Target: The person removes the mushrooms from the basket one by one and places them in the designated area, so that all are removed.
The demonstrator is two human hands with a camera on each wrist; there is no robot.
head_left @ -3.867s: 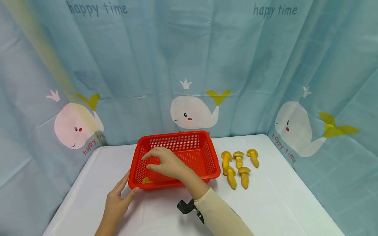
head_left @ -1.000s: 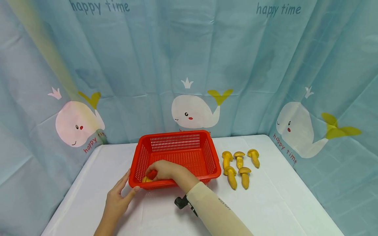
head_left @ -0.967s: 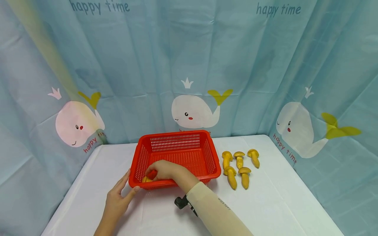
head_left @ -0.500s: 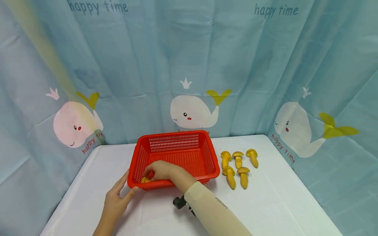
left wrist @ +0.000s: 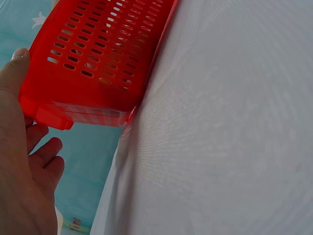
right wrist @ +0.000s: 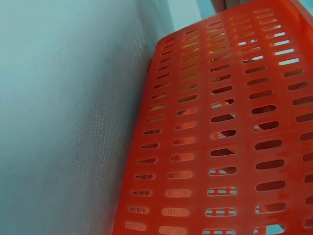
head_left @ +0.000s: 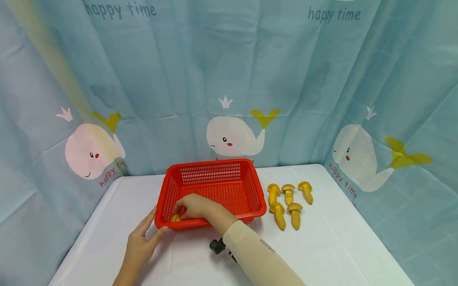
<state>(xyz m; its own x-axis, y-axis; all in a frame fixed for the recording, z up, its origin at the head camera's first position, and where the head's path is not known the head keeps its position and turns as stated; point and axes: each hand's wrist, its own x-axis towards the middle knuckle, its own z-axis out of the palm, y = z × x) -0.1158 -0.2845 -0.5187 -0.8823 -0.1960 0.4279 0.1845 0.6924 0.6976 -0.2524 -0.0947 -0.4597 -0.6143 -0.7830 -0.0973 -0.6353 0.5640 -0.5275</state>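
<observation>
A red slotted plastic basket (head_left: 211,226) stands on the white table. My left hand (head_left: 138,244) holds its front left corner, thumb on the front rim and fingers along the left side. In the left wrist view, the thumb of the left hand (left wrist: 22,142) lies against the basket (left wrist: 83,93). My right hand (head_left: 193,206) reaches into that same corner. Its curled fingers hold a yellow mushroom (head_left: 176,218), mostly hidden by the hand and front wall. Yellow shows through the slots of the basket (right wrist: 200,142) in the right wrist view.
Several yellow mushrooms (head_left: 278,214) lie in two loose rows to the right of the basket. A blue curtain (head_left: 171,99) printed with whales hangs behind the table (head_left: 332,238) and along both sides. A black wrist camera (head_left: 216,246) sits under the right forearm.
From above the basket, my right hand has lowered into its front left corner and taken hold of the mushroom there. During the last second it has hardly moved. The left hand stays put.
</observation>
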